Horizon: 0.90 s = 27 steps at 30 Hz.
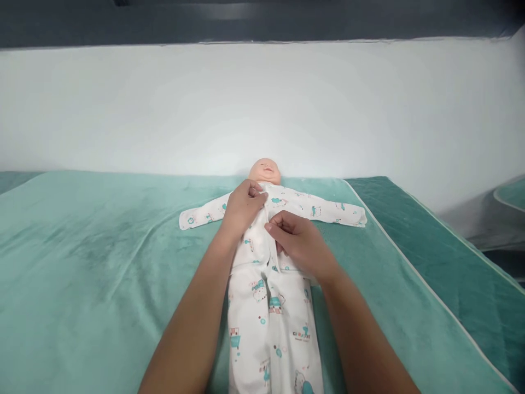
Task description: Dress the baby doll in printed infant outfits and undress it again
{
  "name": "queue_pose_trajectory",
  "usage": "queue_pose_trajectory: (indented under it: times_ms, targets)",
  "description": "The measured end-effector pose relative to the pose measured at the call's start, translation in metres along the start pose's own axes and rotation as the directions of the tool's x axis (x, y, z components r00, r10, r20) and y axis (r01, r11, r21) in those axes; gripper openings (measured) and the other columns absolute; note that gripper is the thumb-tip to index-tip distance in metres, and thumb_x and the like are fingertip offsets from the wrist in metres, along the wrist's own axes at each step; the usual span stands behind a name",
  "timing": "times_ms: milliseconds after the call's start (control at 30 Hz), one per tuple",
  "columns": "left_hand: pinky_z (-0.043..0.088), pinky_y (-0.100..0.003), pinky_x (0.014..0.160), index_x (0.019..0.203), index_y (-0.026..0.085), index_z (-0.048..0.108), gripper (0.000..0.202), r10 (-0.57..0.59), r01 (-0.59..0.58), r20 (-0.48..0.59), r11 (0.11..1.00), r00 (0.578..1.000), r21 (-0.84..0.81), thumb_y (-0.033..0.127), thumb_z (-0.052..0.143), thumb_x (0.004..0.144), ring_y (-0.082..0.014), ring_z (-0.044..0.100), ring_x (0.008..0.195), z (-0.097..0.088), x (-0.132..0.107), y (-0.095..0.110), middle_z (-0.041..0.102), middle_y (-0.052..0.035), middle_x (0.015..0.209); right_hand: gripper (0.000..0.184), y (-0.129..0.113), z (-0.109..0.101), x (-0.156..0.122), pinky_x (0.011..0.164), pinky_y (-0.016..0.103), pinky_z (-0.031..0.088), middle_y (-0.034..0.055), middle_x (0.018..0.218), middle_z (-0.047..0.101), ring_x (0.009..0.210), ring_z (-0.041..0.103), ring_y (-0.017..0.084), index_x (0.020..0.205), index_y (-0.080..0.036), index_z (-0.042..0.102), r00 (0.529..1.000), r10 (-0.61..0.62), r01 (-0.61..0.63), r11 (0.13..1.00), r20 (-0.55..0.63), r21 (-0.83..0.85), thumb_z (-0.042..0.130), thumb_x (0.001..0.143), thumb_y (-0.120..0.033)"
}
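Note:
A baby doll (266, 171) lies on its back, its head toward the wall. It wears a white printed baby shirt (324, 208) with both sleeves spread wide, and white printed pants (287, 323) stretch toward me. My left hand (247, 202) is closed at the shirt's front opening just below the doll's neck, fingertips pinching the fabric edge. Lower on the same opening, my right hand (293, 235) pinches the shirt's edge between thumb and fingers. Below my right hand the front edges hang slightly apart. Any fastener under my fingertips is hidden.
A light green blanket (102, 262) covers the surface under the doll. At the right, a darker green cover (443, 262) shows beyond its white edge. A white wall (164, 109) rises behind the doll's head, with a dark band (262, 22) above.

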State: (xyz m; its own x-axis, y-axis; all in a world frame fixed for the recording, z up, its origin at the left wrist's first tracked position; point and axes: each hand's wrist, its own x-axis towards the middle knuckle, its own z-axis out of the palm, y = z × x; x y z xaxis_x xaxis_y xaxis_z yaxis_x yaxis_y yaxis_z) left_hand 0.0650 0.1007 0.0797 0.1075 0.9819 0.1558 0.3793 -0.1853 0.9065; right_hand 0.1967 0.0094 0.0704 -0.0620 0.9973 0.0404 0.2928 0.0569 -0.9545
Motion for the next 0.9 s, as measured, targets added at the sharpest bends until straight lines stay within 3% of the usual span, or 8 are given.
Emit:
queue_pose_trajectory:
  times_ms: [100, 200, 400, 567, 667, 800, 900]
  targets:
    - [0.037, -0.023, 0.059, 0.09, 0.02, 0.064, 0.018, 0.036, -0.031, 0.068, 0.997, 0.997, -0.076, 0.03, 0.061, 0.076, -0.0093, 0.047, 0.059, -0.007, -0.003, -0.002, 0.057, 0.0027, 0.073, 0.027, 0.002, -0.002, 0.001, 0.054, 0.023, 0.037, -0.0046, 0.053, 0.053, 0.05, 0.048, 0.009, 0.073, -0.019, 0.055, 1.0, 0.02, -0.02, 0.998, -0.006, 0.063, 0.056, 0.089, -0.042]
    - [0.035, -0.024, 0.055, 0.078, 0.018, 0.062, 0.016, 0.01, 0.01, 0.174, 0.993, 0.985, -0.114, 0.034, 0.061, 0.076, -0.0091, 0.044, 0.057, -0.022, -0.012, 0.002, 0.055, 0.0019, 0.066, 0.031, 0.002, -0.004, 0.002, 0.052, 0.022, 0.037, -0.0043, 0.052, 0.052, 0.048, 0.047, 0.008, 0.071, -0.018, 0.054, 1.0, 0.026, -0.024, 0.988, -0.007, 0.154, 0.058, 0.088, -0.044]
    - [0.038, -0.025, 0.058, 0.071, 0.017, 0.064, 0.024, -0.011, -0.003, 0.467, 1.0, 0.884, 0.031, 0.041, 0.062, 0.078, -0.0115, 0.052, 0.064, -0.048, -0.038, 0.019, 0.059, -0.0002, 0.067, 0.031, 0.003, -0.004, 0.003, 0.05, 0.022, 0.036, -0.0038, 0.052, 0.053, 0.048, 0.047, 0.008, 0.07, -0.017, 0.057, 0.999, 0.029, -0.025, 0.982, -0.018, 0.186, 0.059, 0.086, -0.043]
    - [0.035, -0.024, 0.056, 0.07, 0.019, 0.064, 0.014, -0.036, -0.034, 0.463, 0.989, 0.886, 0.141, 0.032, 0.064, 0.075, -0.0104, 0.05, 0.061, -0.047, -0.042, 0.027, 0.059, 0.0024, 0.067, 0.031, 0.005, -0.004, 0.003, 0.05, 0.021, 0.036, -0.0039, 0.051, 0.052, 0.047, 0.046, 0.007, 0.069, -0.017, 0.057, 0.999, 0.03, -0.024, 0.985, -0.032, 0.171, 0.058, 0.087, -0.042]
    - [0.034, -0.024, 0.055, 0.067, 0.018, 0.063, 0.015, -0.033, -0.027, 0.477, 0.993, 0.878, 0.117, 0.03, 0.064, 0.076, -0.0098, 0.048, 0.059, -0.047, -0.042, 0.026, 0.058, 0.0024, 0.064, 0.032, 0.005, -0.004, 0.003, 0.05, 0.021, 0.036, -0.0038, 0.052, 0.052, 0.048, 0.046, 0.007, 0.068, -0.017, 0.056, 0.999, 0.033, -0.026, 0.983, -0.034, 0.18, 0.06, 0.086, -0.043]
    - [0.042, -0.024, 0.061, 0.072, 0.017, 0.064, 0.015, -0.028, 0.088, 0.492, 0.991, 0.87, -0.099, 0.03, 0.067, 0.077, -0.0104, 0.054, 0.062, -0.046, -0.045, 0.016, 0.062, 0.0002, 0.066, 0.029, 0.005, -0.003, 0.001, 0.048, 0.02, 0.035, -0.0042, 0.052, 0.051, 0.048, 0.044, 0.006, 0.071, -0.017, 0.059, 0.996, -0.015, 0.041, 0.951, -0.087, 0.306, 0.063, 0.085, -0.043]
    - [0.045, -0.024, 0.064, 0.077, 0.015, 0.064, 0.019, -0.015, 0.175, 0.46, 0.936, 0.888, -0.307, 0.033, 0.072, 0.076, -0.0107, 0.058, 0.065, -0.04, -0.049, 0.007, 0.065, -0.0014, 0.068, 0.028, 0.004, -0.001, -0.001, 0.048, 0.019, 0.036, -0.0038, 0.053, 0.053, 0.048, 0.045, 0.006, 0.074, -0.017, 0.061, 0.994, -0.052, 0.086, 0.922, -0.099, 0.378, 0.064, 0.086, -0.042]
